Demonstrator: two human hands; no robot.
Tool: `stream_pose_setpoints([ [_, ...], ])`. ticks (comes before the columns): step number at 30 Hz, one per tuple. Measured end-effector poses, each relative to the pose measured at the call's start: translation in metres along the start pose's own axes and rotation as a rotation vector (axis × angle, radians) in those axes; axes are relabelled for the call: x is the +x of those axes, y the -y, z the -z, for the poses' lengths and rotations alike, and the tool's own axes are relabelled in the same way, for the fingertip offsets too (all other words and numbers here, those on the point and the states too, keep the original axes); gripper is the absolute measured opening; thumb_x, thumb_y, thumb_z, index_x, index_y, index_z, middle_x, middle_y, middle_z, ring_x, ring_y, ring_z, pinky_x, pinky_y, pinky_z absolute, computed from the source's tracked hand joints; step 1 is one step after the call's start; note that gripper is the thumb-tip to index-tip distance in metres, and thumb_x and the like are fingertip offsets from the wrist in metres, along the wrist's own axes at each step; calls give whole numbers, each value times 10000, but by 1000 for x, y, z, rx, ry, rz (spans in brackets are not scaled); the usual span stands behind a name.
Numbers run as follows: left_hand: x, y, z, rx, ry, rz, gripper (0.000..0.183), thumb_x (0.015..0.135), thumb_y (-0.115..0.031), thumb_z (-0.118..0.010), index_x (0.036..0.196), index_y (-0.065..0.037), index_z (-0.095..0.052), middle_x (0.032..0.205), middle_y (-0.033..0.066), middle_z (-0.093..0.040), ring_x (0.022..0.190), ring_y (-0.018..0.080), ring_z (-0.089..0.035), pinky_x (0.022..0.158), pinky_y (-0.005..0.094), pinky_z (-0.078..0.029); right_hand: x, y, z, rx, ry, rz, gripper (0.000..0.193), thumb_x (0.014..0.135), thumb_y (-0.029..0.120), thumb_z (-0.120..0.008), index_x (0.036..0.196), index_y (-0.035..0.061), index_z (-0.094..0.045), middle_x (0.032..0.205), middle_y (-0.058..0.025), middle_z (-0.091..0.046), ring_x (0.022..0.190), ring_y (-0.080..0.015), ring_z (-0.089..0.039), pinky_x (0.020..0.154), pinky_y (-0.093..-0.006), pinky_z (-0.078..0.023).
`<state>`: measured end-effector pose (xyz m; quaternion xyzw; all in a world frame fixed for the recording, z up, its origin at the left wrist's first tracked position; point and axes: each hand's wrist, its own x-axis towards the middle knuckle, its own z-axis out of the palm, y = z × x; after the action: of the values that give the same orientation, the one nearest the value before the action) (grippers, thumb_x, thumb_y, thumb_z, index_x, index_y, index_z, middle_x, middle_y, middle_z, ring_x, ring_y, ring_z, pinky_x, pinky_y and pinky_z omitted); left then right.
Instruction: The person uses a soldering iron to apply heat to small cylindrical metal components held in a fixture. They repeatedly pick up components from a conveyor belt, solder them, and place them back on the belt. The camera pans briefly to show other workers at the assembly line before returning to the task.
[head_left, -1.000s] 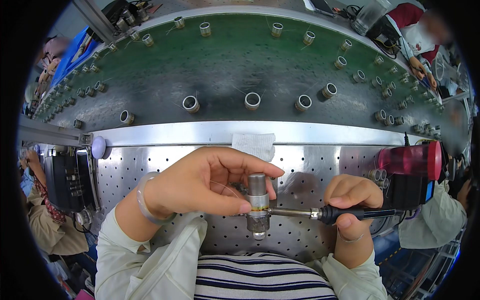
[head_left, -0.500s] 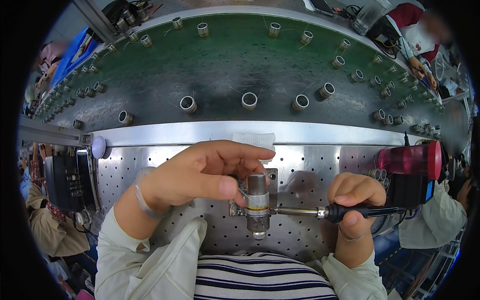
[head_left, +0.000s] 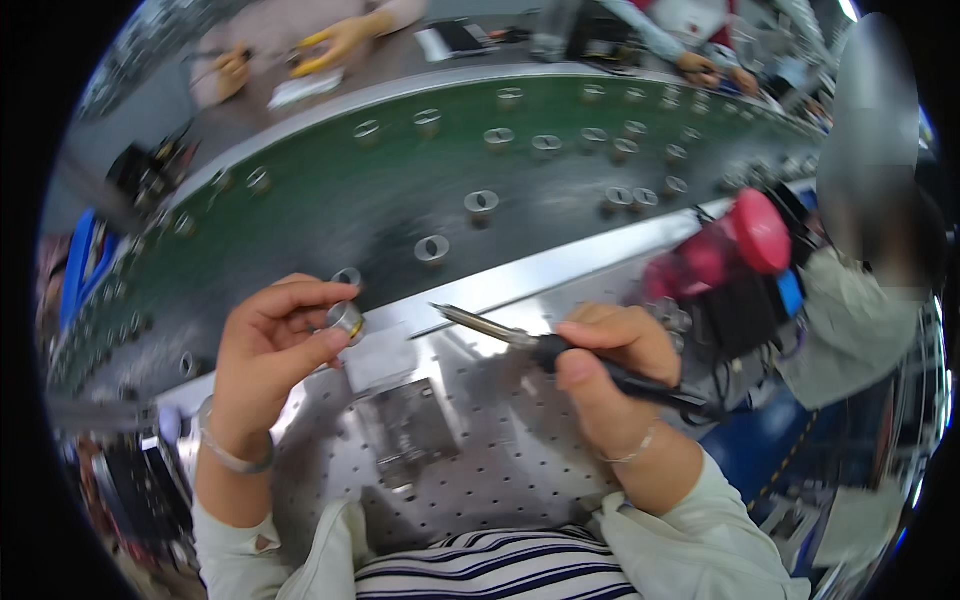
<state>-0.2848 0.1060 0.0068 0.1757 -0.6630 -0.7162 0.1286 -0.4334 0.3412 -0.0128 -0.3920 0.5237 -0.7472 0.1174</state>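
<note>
Between the thumb and fingers of my left hand (head_left: 285,335) is a small metal ring (head_left: 346,322) with a yellow band, held up near the front edge of the belt. My right hand (head_left: 620,375) grips the dark handle of a soldering iron (head_left: 490,327), whose bare metal tip points up and left, apart from the ring. Below and between the hands, a metal fixture (head_left: 412,430) sits on the perforated metal worktop (head_left: 520,450), smeared by motion. Next to it lies a white folded cloth (head_left: 382,360).
Beyond the worktop's metal rail runs a dark green conveyor belt (head_left: 330,225) with many similar rings (head_left: 481,203) standing on it. A pink translucent cup (head_left: 715,250) stands to the right by a black box (head_left: 730,318). Across the belt, another person's hand (head_left: 345,42) holds a yellow-handled tool.
My left hand has lifted the ring off the fixture and moved it up and left. The soldering iron has left the ring and now tilts upward. The whole view has turned.
</note>
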Motion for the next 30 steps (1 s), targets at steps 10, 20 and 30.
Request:
stream_pose_setpoints([
  [10,116,31,-122,911,607,-294,286,640,-116,-759,883,-36,-629,872,114,-567,692,204,-598,629,301,-504,4,26,33,-213,-46,479,270,763,20,-717,1000,-28,-597,773,-117,-620,630,-231,-590,593,-320,-461],
  [20,112,-20,-58,543,404,-51,434,808,-78,-714,1209,-9,-563,1153,88,-597,978,139,-608,821,278,-515,1,20,19,-189,-267,339,325,882,303,-645,918,13,-502,684,-53,-475,621,-138,-435,575,-254,-338],
  [30,20,6,46,1156,-57,-384,363,701,-77,-758,1050,-80,-659,1030,65,-585,885,183,-586,730,282,-487,1,1,0,-36,-96,95,185,811,58,-697,916,-32,-573,768,-97,-587,640,-148,-540,599,-250,-425],
])
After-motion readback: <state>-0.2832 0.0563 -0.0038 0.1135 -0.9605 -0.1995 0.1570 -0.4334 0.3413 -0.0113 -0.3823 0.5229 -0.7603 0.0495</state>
